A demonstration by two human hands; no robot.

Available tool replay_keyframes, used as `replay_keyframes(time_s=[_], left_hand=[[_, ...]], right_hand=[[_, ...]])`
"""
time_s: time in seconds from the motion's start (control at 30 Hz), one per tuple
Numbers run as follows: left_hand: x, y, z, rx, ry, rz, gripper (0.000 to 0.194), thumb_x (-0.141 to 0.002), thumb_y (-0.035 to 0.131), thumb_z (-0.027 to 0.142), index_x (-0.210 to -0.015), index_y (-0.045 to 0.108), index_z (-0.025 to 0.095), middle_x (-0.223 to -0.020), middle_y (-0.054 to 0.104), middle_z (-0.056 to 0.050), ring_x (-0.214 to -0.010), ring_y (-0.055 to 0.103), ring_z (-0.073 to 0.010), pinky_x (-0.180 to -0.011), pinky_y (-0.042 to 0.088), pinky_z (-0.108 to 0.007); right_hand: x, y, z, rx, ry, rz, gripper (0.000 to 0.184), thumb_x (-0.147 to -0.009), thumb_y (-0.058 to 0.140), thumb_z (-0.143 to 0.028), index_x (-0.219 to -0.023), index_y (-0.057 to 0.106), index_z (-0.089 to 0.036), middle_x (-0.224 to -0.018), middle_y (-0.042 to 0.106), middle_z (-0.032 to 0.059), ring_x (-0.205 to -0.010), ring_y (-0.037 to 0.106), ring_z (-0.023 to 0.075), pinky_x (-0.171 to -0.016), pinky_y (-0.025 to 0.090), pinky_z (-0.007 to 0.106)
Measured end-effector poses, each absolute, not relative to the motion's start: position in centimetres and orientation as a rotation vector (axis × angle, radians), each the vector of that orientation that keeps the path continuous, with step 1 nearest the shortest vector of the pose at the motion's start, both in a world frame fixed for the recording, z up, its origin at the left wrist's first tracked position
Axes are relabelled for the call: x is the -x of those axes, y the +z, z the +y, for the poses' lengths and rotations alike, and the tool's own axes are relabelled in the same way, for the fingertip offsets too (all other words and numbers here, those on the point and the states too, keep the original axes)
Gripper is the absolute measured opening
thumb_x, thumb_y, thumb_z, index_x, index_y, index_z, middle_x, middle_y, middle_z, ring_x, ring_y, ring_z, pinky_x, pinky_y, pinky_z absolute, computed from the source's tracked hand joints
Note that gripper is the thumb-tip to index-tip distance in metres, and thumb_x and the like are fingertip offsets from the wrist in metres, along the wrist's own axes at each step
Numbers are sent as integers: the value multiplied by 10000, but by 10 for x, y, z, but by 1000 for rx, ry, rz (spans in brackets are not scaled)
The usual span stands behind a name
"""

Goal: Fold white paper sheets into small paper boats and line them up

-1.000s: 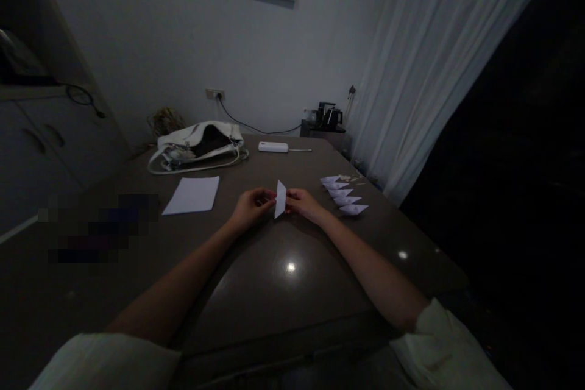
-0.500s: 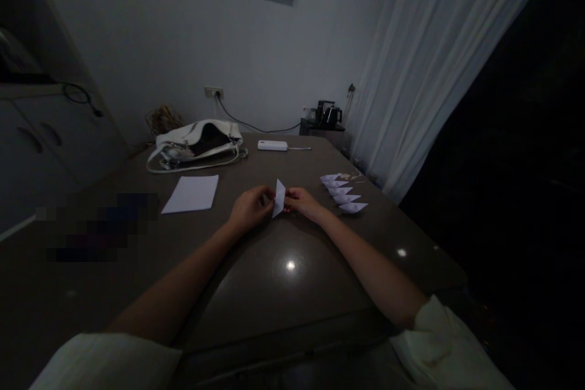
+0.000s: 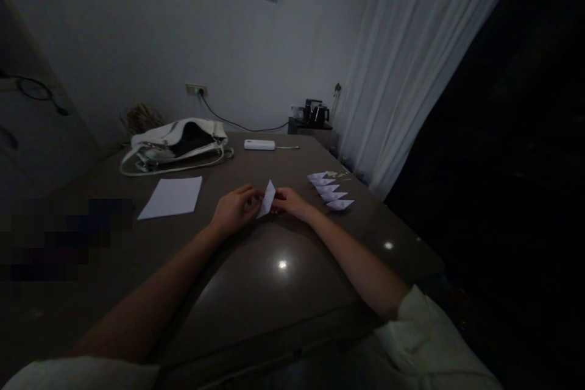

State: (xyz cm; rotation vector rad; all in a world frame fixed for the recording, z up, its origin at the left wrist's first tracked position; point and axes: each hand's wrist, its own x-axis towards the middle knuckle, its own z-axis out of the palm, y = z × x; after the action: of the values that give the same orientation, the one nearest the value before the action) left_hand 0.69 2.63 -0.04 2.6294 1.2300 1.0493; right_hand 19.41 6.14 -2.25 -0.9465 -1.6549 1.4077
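Between my two hands is a small piece of folded white paper point(image 3: 267, 200), pointed at both ends and tilted on its edge just above the table. My left hand point(image 3: 235, 208) pinches it from the left side, with thumb and fingers curled at the paper. From the right, my right hand point(image 3: 291, 202) grips it with bent fingers, some of them hidden behind the paper. Several folded paper boats point(image 3: 339, 204) stand in a row to the right of my right hand. A stack of white paper sheets point(image 3: 172, 197) lies to the left.
A white handbag point(image 3: 178, 143) rests at the back left of the brown table point(image 3: 256, 292). Behind my hands lies a white device point(image 3: 259, 145) with a short strap. Small pale scraps point(image 3: 337, 175) are scattered beyond the boats. A black kettle point(image 3: 320, 114) stands past the far edge.
The view has turned slightly to the right, so everything sits further left. The folded paper tilts more, its top leaning right. Both hands keep their hold on it.
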Motion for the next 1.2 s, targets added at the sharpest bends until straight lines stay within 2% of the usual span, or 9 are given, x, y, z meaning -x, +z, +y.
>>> replay_keyframes(time_s=[0.2,0.33,0.5,0.67,1.2], left_hand=[[-7,0,28,-2482,1131,1033,299,-820,496,322,-1029,647,171,-928,601,-60,-699,565,-147,-608,448,-241],[-7,-3,31,-2434,1045,979,347,-789,533,326,-1086,628,175,-1015,586,-79,-697,562,-143,-600,467,-246],[-6,-6,35,-2448,1020,928,262,-767,556,305,-957,679,174,-1004,597,-80,-689,564,-144,-610,472,-258],[-6,-6,35,-2408,1038,935,195,-731,593,316,-818,700,179,-939,619,-68,-663,569,-147,-591,467,-259],[-8,-4,35,-2415,1033,963,197,-742,555,273,-802,714,174,-891,628,-65,-679,577,-157,-607,446,-258]], right_hand=[[-196,-20,59,909,1456,-1567,210,-719,662,-230,-900,636,-127,-729,631,3,-547,538,75,-489,407,162],[-198,-17,57,930,1502,-1530,224,-704,670,-204,-912,632,-131,-776,647,10,-572,550,78,-507,422,160],[-199,-16,57,891,1549,-1597,253,-670,689,-150,-912,621,-123,-807,663,26,-651,590,102,-586,459,189],[-199,-21,59,868,1528,-1680,235,-670,699,-175,-888,625,-124,-789,665,23,-647,592,104,-613,464,205],[-197,-18,59,870,1436,-1723,191,-633,672,-174,-808,616,-123,-730,635,-2,-619,557,98,-571,419,191]])
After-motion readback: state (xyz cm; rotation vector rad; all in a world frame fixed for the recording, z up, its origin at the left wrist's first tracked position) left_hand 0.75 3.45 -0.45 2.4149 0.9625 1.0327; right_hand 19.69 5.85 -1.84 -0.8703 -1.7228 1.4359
